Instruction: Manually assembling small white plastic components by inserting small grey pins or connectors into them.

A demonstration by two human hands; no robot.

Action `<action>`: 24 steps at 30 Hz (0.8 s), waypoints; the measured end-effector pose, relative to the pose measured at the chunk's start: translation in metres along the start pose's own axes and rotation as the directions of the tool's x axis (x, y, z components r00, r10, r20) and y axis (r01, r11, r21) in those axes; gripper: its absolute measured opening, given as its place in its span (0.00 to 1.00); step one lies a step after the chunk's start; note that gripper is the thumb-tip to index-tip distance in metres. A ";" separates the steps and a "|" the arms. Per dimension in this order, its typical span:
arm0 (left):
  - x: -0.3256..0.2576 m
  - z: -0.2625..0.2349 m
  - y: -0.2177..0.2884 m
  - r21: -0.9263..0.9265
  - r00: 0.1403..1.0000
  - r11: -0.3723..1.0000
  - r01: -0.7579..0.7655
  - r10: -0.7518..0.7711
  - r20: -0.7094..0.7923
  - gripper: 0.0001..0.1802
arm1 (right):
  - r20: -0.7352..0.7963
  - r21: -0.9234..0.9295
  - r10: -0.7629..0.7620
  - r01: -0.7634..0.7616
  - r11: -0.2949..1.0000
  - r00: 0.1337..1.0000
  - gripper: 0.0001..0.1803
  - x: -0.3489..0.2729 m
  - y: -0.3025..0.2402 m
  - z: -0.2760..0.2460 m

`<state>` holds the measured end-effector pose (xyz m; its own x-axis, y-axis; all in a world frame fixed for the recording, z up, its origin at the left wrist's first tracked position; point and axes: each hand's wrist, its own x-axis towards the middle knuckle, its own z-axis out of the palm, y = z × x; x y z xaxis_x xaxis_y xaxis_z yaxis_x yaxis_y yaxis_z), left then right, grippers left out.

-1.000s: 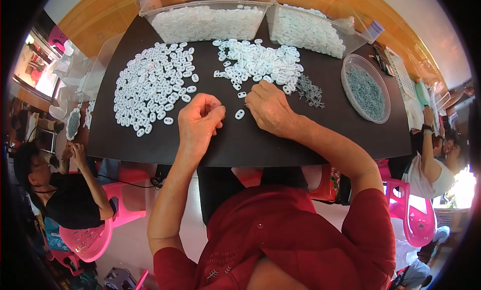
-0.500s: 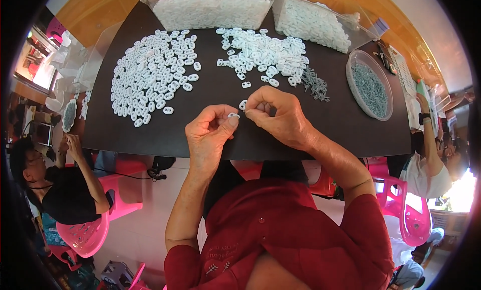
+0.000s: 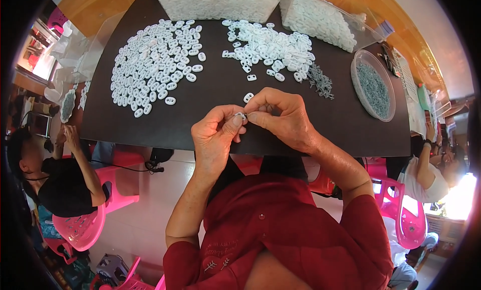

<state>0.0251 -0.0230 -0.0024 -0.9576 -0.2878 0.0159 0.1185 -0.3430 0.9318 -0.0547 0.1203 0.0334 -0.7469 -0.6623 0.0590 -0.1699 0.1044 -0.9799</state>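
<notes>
Between the thumb and fingers of my left hand (image 3: 213,137) is a small white two-holed oval plastic piece (image 3: 239,115). My right hand (image 3: 283,118) is closed in a pinch right against that piece; a tiny dark bit shows at its fingertips, too small to make out. Just beyond my right fingers, another white oval piece (image 3: 248,97) lies on the dark table (image 3: 165,127). A loose pile of white pieces (image 3: 273,47) sits ahead of my hands, with a heap of small grey screw-like pins (image 3: 320,82) at its right edge.
White oval pieces (image 3: 150,64) are spread at the left. Clear bins of white pieces (image 3: 218,4) line the far edge. At the right is a round tub (image 3: 354,87) of grey pins, with pliers (image 3: 388,59) beyond. People (image 3: 70,179) sit at both sides near pink chairs (image 3: 82,230).
My two hands have come together: the right fingertips now meet the white piece in my left hand. The view has shifted slightly, and the loose piece stays on the table.
</notes>
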 end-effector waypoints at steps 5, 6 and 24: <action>-0.003 0.000 0.002 0.157 1.000 0.987 -0.028 0.028 -0.001 0.07 | 0.013 -0.049 0.044 -0.043 0.998 0.999 0.05 0.000 0.000 0.000; -0.003 -0.001 0.002 0.156 1.000 0.987 -0.028 0.028 -0.002 0.07 | 0.014 -0.049 0.044 -0.044 0.998 0.999 0.05 0.000 0.001 0.000; -0.005 0.001 -0.005 0.540 0.913 0.751 -0.381 0.398 0.090 0.06 | 0.015 -0.017 0.099 -0.098 0.995 0.995 0.06 0.004 0.004 0.006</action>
<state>0.0295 -0.0191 -0.0070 -0.8507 -0.3184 0.4183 0.3120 0.3348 0.8892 -0.0551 0.1136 0.0290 -0.7504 -0.6597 -0.0409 -0.1063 0.1814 -0.9776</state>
